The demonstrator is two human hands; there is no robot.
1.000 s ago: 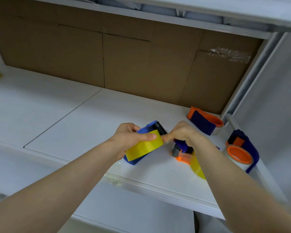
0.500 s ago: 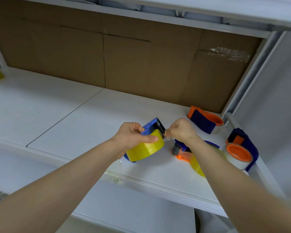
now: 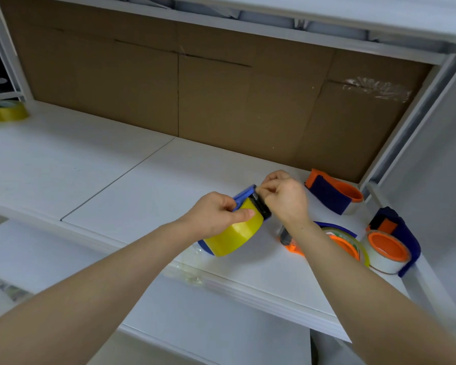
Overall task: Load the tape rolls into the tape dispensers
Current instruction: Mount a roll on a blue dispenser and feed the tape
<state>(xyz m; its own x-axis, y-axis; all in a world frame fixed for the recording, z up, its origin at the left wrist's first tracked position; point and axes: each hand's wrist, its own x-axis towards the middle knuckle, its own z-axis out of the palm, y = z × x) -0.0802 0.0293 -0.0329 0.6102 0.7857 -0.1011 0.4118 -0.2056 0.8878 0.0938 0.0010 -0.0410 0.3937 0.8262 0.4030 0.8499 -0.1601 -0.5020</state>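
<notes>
My left hand grips a blue tape dispenser that carries a yellow tape roll, thumb pressed on the roll. My right hand is closed at the dispenser's black cutter end, fingertips pinched there; the tape end itself is too thin to make out. Behind my right forearm lies a second dispenser with an orange core and a yellowish roll. Two more blue-and-orange dispensers sit to the right, one at the back and one at the shelf's right edge.
Everything rests on a white shelf with a cardboard back wall. A loose yellow tape roll lies at the far left. A white post and side wall close the right side. A lower white shelf runs below.
My left hand tilted the dispenser and roll upward. My right hand rose from beside the roll's edge to the cutter end and closed over it.
</notes>
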